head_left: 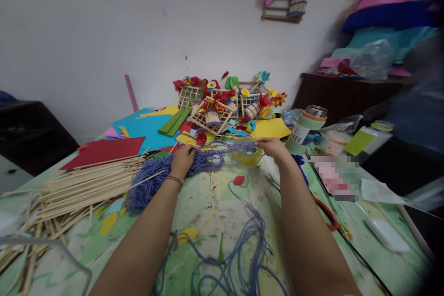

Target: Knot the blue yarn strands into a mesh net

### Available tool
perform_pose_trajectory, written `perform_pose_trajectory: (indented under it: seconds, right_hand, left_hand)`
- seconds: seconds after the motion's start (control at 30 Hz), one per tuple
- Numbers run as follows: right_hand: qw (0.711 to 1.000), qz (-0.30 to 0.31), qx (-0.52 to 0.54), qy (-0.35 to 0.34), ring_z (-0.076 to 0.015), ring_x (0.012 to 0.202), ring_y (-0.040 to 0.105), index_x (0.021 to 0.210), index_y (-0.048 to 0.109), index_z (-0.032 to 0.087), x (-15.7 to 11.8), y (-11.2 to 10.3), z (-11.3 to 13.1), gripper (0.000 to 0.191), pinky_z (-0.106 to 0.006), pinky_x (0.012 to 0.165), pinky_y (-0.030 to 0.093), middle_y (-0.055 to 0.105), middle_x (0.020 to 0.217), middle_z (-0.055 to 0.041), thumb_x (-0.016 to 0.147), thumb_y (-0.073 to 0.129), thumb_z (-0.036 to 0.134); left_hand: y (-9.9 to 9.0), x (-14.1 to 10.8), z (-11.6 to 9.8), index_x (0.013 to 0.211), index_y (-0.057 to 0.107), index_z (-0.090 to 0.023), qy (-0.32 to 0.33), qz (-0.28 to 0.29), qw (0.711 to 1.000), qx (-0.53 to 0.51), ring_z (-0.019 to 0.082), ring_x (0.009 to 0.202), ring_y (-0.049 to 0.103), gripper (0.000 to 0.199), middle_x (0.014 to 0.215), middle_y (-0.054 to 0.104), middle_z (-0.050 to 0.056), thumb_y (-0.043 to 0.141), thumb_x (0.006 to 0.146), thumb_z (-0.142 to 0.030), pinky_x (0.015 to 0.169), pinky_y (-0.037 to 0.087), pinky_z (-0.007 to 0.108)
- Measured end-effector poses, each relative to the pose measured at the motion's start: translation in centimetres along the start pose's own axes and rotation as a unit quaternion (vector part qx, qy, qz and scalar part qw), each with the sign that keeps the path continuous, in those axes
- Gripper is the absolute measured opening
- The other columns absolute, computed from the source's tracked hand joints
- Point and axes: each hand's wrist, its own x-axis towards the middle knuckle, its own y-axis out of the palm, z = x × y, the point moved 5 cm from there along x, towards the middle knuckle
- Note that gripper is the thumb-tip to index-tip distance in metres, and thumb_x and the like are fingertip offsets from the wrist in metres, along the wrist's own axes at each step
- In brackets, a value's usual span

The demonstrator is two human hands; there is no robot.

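Both my arms reach out over a bundle of blue-purple yarn [149,180] on the table. My left hand [182,162] is closed on the yarn at the bundle's right part. Strands run from there across to my right hand [272,149], whose fingers pinch them beside a yellow roll [247,157]. Between my forearms, a loose tangle of the same yarn [239,259] lies on the cloth. A small red paper petal [238,180] sits at its upper end. Scissors with red handles [328,212] lie partly hidden behind my right forearm.
Many thin wooden sticks [86,185] lie at left, below red paper [107,152] and blue paper [149,127]. Stick lattices with paper flowers [211,113] stand against the wall. At right are a bottle [307,127], a jar [371,136] and a white device [386,235].
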Motion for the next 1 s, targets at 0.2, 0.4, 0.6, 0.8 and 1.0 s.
perform_pose_trajectory:
  seconds: [0.2, 0.4, 0.6, 0.8, 1.0]
  right_hand:
    - [0.999, 0.016, 0.031, 0.041, -0.0063, 0.045, 0.036, 0.102, 0.066, 0.012, -0.8, -2.3, 0.9, 0.046, -0.020, 0.044, 0.028, 0.050, 0.053, 0.0039, 0.061, 0.069, 0.034]
    - [0.994, -0.103, 0.024, 0.023, -0.0071, 0.047, 0.037, 0.091, 0.067, 0.013, -0.9, -5.3, 1.6, 0.032, -0.021, 0.045, 0.028, 0.052, 0.058, 0.0024, 0.064, 0.063, 0.030]
    - [0.992, -0.121, 0.014, 0.004, -0.0092, 0.051, 0.041, 0.086, 0.068, 0.015, -0.9, -5.7, 1.9, 0.027, -0.022, 0.047, 0.030, 0.055, 0.060, 0.0010, 0.063, 0.061, 0.028]
    - [0.995, -0.097, -0.018, 0.008, -0.0124, 0.061, 0.049, 0.082, 0.070, 0.016, -0.8, -6.3, 1.4, 0.028, -0.025, 0.056, 0.036, 0.063, 0.072, -0.0031, 0.065, 0.065, 0.037]
    - [0.999, -0.003, 0.021, -0.028, -0.0134, 0.077, 0.058, 0.106, 0.064, 0.017, -1.3, -4.9, 2.0, 0.040, -0.024, 0.067, 0.044, 0.066, 0.095, -0.0071, 0.070, 0.065, 0.036]
  left_hand:
    - [0.2, 0.1, 0.5, 0.094, 0.065, -0.015, -0.017, -0.004, 1.000, -0.013, 0.027, 0.097, 0.059, 0.027, 0.101, 0.066, 0.014, 0.046, 0.082, -0.029, 0.086, 0.042, 0.037]
    - [0.5, 0.0, 0.7, 0.088, 0.066, -0.018, -0.013, 0.006, 0.998, -0.065, 0.027, 0.095, 0.059, 0.020, 0.097, 0.068, 0.011, 0.056, 0.073, -0.026, 0.089, 0.042, 0.038]
    - [0.3, 0.1, 0.9, 0.091, 0.063, -0.015, 0.000, 0.021, 0.983, -0.182, 0.022, 0.094, 0.059, 0.027, 0.098, 0.066, 0.008, 0.057, 0.066, -0.023, 0.090, 0.044, 0.036]
    - [-0.6, 0.0, 0.5, 0.074, 0.063, -0.015, 0.002, 0.052, 0.964, -0.261, 0.021, 0.086, 0.060, 0.017, 0.083, 0.066, 0.006, 0.052, 0.066, -0.026, 0.083, 0.046, 0.034]
    - [-0.4, 0.0, 0.1, 0.067, 0.068, -0.017, 0.006, 0.060, 0.963, -0.264, 0.020, 0.077, 0.057, 0.022, 0.074, 0.064, 0.005, 0.069, 0.060, -0.038, 0.082, 0.044, 0.032]
